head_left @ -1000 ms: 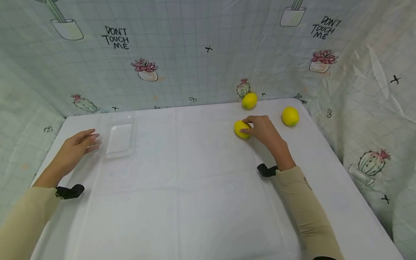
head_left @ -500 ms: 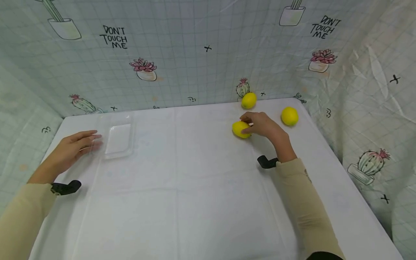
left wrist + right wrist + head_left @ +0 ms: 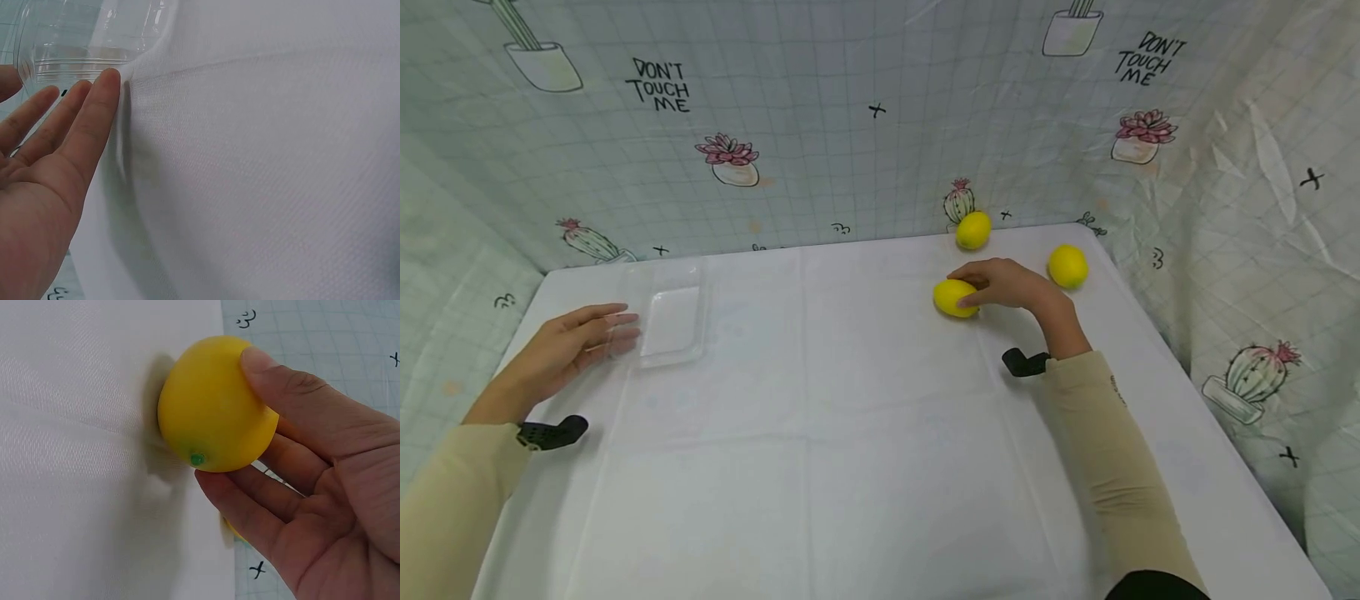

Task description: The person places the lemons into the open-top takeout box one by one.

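A yellow lemon (image 3: 950,297) is pinched between the thumb and fingers of my right hand (image 3: 1011,286). Seen from the right wrist, this lemon (image 3: 212,406) shows a small green stem nub near its lower end and lies on or just above the white cloth. At the left, a clear plastic container (image 3: 702,333) rests near the table's back edge. My left hand (image 3: 553,358) is beside the container's left side with its fingers extended. In the left wrist view the fingertips are at the ribbed wall of the container (image 3: 81,62); whether they touch it I cannot tell.
A second lemon (image 3: 973,231) sits at the table's back edge, behind the right hand. Another lemon (image 3: 1068,267) lies to the right, near the right forearm. White cloth (image 3: 820,433) covers the table, and a printed curtain (image 3: 820,125) hangs behind it.
My right hand and wrist have turned slightly, and the lemon in its grasp has shifted a little left. The left fingers have moved slightly right, closer to the container.
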The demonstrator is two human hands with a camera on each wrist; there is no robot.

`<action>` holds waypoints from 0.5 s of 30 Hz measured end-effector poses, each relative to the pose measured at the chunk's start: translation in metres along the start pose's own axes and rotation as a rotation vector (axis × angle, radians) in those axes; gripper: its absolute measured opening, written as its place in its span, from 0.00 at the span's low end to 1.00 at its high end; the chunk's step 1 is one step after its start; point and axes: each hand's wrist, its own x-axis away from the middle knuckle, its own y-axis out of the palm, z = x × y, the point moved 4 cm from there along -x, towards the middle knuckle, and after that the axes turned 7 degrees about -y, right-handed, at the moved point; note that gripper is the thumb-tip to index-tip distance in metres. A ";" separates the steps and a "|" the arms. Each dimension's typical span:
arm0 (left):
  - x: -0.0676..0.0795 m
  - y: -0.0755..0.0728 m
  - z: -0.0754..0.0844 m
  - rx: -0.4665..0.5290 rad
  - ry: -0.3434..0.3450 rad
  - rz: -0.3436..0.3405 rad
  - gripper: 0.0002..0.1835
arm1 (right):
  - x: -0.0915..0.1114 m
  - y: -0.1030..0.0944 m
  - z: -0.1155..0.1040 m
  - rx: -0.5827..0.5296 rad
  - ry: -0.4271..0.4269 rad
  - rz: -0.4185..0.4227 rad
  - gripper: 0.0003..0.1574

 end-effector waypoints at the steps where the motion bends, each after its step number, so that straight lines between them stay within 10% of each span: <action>1: 0.000 0.000 0.000 0.011 -0.001 -0.005 0.23 | 0.000 0.000 0.000 0.002 0.001 -0.002 0.37; 15: -0.002 0.000 -0.001 0.048 -0.011 -0.021 0.23 | 0.000 0.000 0.003 0.011 0.049 -0.026 0.42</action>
